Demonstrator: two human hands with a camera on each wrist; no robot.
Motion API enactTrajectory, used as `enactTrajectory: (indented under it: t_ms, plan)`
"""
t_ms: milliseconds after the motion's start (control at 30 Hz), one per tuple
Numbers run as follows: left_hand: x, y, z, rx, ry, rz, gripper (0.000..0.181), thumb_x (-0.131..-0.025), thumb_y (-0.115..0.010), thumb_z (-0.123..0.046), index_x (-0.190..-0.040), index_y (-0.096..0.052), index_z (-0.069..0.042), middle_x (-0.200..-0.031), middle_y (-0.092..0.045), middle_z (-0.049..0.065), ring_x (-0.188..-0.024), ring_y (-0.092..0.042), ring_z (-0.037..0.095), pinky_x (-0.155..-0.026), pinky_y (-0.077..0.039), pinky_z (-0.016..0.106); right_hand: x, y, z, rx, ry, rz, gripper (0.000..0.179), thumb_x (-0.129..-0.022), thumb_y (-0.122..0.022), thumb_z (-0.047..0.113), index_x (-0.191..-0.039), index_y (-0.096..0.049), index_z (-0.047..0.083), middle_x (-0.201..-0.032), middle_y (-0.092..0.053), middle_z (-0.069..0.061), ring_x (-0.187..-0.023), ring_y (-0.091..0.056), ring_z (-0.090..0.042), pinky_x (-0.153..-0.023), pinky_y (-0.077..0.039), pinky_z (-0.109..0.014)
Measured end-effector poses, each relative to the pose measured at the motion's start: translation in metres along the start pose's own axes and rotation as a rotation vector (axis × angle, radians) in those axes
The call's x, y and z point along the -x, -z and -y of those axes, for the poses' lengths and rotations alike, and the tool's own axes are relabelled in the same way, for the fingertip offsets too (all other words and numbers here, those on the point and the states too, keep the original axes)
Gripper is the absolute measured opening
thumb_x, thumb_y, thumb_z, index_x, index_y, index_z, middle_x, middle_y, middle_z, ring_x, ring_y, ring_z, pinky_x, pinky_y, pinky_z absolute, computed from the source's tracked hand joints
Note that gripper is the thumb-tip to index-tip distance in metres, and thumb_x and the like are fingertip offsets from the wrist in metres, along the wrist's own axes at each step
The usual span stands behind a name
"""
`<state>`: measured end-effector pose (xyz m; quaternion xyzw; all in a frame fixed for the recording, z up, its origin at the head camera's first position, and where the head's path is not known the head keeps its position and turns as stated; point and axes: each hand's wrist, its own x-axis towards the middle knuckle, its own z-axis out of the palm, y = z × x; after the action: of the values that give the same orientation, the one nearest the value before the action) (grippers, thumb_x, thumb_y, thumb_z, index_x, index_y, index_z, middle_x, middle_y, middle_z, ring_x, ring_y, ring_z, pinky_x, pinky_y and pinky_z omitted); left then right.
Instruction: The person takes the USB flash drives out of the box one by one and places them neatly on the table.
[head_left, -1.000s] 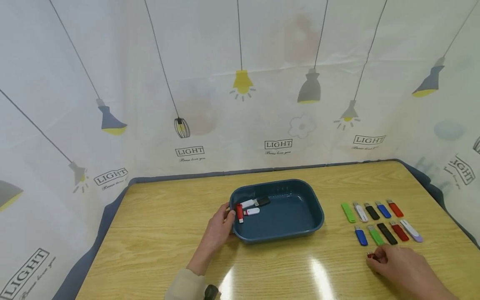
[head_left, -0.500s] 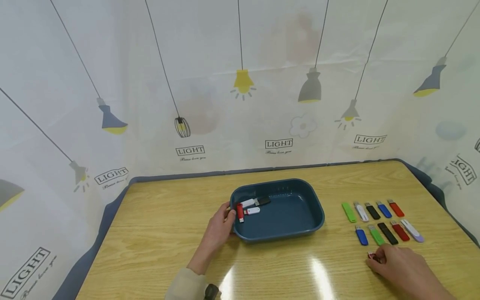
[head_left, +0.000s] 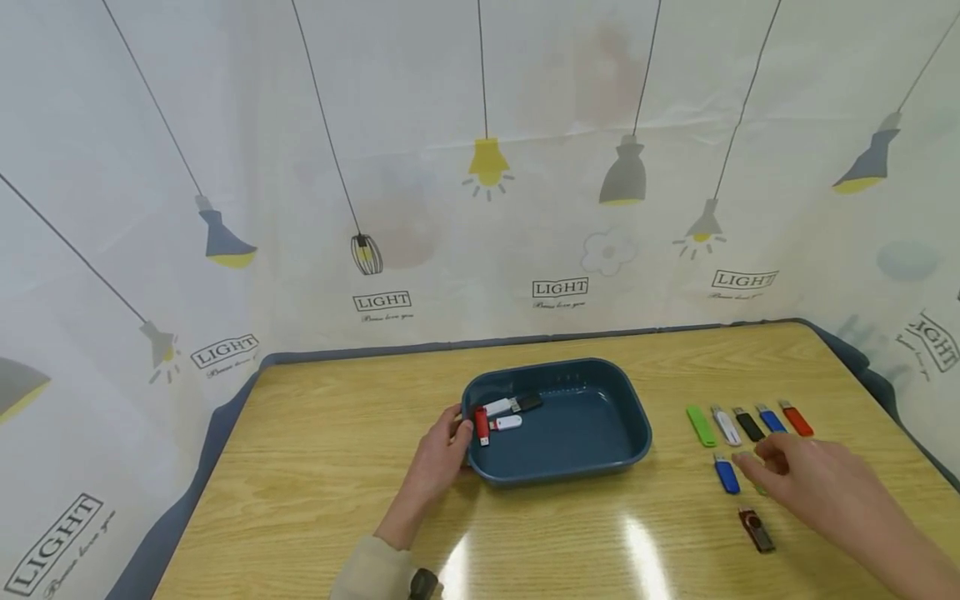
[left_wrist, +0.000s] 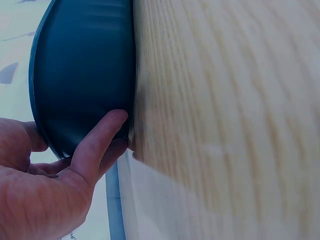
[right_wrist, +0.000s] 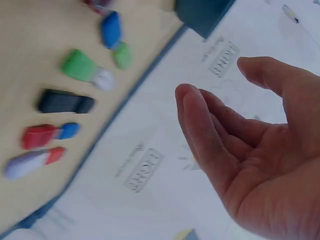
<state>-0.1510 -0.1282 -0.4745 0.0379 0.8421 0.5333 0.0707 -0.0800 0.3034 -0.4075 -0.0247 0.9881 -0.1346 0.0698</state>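
A dark blue plastic tray (head_left: 562,433) stands on the table, with several USB flash drives at its left end, among them a red one (head_left: 482,426) and a white one (head_left: 507,422). My left hand (head_left: 438,450) grips the tray's left side, thumb at the rim and fingers against the outer wall (left_wrist: 82,75). Over the rows of flash drives on the right, my right hand (head_left: 817,479) hovers with thumb and fingers apart and holds nothing. It hides part of the nearer row. A dark brownish-red flash drive (head_left: 756,530) lies alone in front of the rows.
Left of my right hand lie a green flash drive (head_left: 701,426), a white one (head_left: 726,425) and a blue one (head_left: 726,474). A red one (head_left: 797,418) ends the far row. A printed cloth (head_left: 465,208) hangs behind the table (head_left: 322,467).
My right hand has let go of the brownish-red flash drive, which stays on the table, and has moved up and away from it over the rows. My left hand keeps its hold.
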Motion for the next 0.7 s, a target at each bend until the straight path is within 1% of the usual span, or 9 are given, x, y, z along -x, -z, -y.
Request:
enactTrajectory:
  t_ms: [67,100,133,200,267,300,433,533,700]
  plan:
    - [0.0,0.0,0.0,-0.004,0.0,0.002,0.046,-0.111,-0.046,-0.021,-0.15,-0.046,0.002,-0.144,-0.055,0.03,-0.132,-0.055,0.042,-0.098,-0.055,0.053,-0.004,0.007,0.009,-0.017,0.047,-0.058,0.039,-0.103,-0.062,0.04,-0.093,-0.071,0.003,-0.076,-0.063,0.004,-0.065,-0.058,-0.018,-0.055,-0.047,-0.037]
    - [0.0,0.0,0.0,-0.006,-0.001,0.002,0.046,-0.111,-0.046,-0.021,-0.15,-0.046,0.002,-0.145,-0.055,0.03,-0.132,-0.055,0.042,-0.099,-0.055,0.053,-0.006,0.01,0.014,-0.022,0.078,-0.086,0.037,-0.103,-0.064,0.038,-0.096,-0.072,0.003,-0.08,-0.066,0.002,-0.068,-0.062,-0.019,-0.056,-0.05,-0.039]
    - [0.0,0.0,0.0,-0.008,-0.004,0.001,0.046,-0.111,-0.046,-0.021,-0.15,-0.046,0.003,-0.144,-0.055,0.03,-0.132,-0.055,0.042,-0.1,-0.054,0.054,-0.008,0.012,0.019,-0.028,0.107,-0.106,0.035,-0.102,-0.066,0.037,-0.103,-0.073,0.003,-0.088,-0.07,0.0,-0.075,-0.066,-0.021,-0.06,-0.054,-0.042]
    - [0.001,0.001,0.0,0.0,-0.005,-0.001,0.046,-0.11,-0.046,-0.02,-0.15,-0.045,0.003,-0.144,-0.055,0.031,-0.132,-0.054,0.043,-0.098,-0.056,0.053,-0.013,0.013,0.031,-0.033,0.18,-0.154,0.032,-0.099,-0.07,0.034,-0.109,-0.074,0.004,-0.098,-0.072,-0.003,-0.085,-0.069,-0.023,-0.066,-0.058,-0.044]
    - [0.001,0.001,-0.001,0.007,-0.006,-0.004,0.046,-0.11,-0.046,-0.019,-0.15,-0.045,0.004,-0.143,-0.055,0.032,-0.131,-0.055,0.044,-0.094,-0.058,0.052,-0.017,0.012,0.045,-0.038,0.252,-0.192,0.028,-0.097,-0.074,0.031,-0.11,-0.074,0.006,-0.103,-0.071,-0.004,-0.089,-0.07,-0.025,-0.067,-0.058,-0.044]
    - [0.002,0.001,-0.001,0.01,-0.002,-0.005,0.046,-0.11,-0.046,-0.019,-0.15,-0.046,0.004,-0.143,-0.055,0.032,-0.13,-0.056,0.044,-0.093,-0.058,0.052,-0.019,0.011,0.051,-0.036,0.288,-0.209,0.026,-0.095,-0.075,0.029,-0.11,-0.074,0.008,-0.104,-0.071,-0.004,-0.089,-0.07,-0.025,-0.067,-0.058,-0.043]
    - [0.002,0.0,-0.001,-0.013,0.002,-0.013,0.045,-0.11,-0.046,-0.02,-0.149,-0.047,0.003,-0.142,-0.057,0.031,-0.13,-0.056,0.043,-0.097,-0.056,0.054,-0.028,0.008,0.078,-0.022,0.388,-0.25,0.024,-0.093,-0.079,0.026,-0.109,-0.074,0.01,-0.105,-0.07,-0.003,-0.089,-0.07,-0.024,-0.069,-0.06,-0.042]
    - [0.001,-0.001,-0.001,-0.038,0.004,-0.021,0.045,-0.111,-0.046,-0.022,-0.149,-0.047,0.003,-0.143,-0.057,0.03,-0.133,-0.054,0.042,-0.106,-0.049,0.056,-0.036,0.007,0.094,-0.004,0.438,-0.265,0.024,-0.092,-0.079,0.025,-0.11,-0.074,0.01,-0.106,-0.07,-0.004,-0.089,-0.07,-0.022,-0.069,-0.06,-0.04]
    - [-0.001,0.0,-0.002,-0.05,-0.003,-0.025,0.045,-0.111,-0.046,-0.021,-0.149,-0.047,0.003,-0.143,-0.057,0.03,-0.134,-0.053,0.043,-0.11,-0.044,0.058,-0.05,0.005,0.116,0.023,0.518,-0.28,0.025,-0.093,-0.079,0.026,-0.112,-0.073,0.011,-0.105,-0.068,-0.002,-0.084,-0.067,-0.018,-0.066,-0.057,-0.035]
